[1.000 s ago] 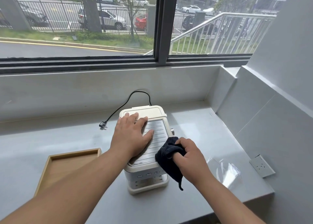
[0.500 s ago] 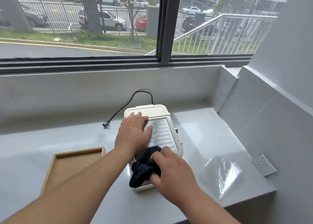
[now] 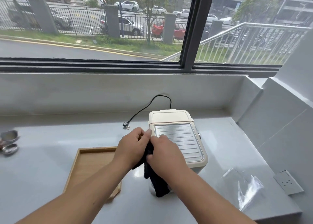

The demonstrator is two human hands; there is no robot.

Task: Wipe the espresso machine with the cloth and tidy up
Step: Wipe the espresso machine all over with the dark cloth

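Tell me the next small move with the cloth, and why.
Probably fold the dark cloth and set it in the wooden tray. Both the left hand and the right hand grip it off the espresso machine, beside the tray, so wiping looks finished.

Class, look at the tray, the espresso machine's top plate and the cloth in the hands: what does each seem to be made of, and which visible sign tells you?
Tray: probably wood, matt; light brown with faint grain.
Top plate: likely metal, brushed silver; ribbed and reflecting light. It sits in a cream, glossy body of the espresso machine, apparently plastic.
Cloth: soft dark fabric; it hangs limp and folds.
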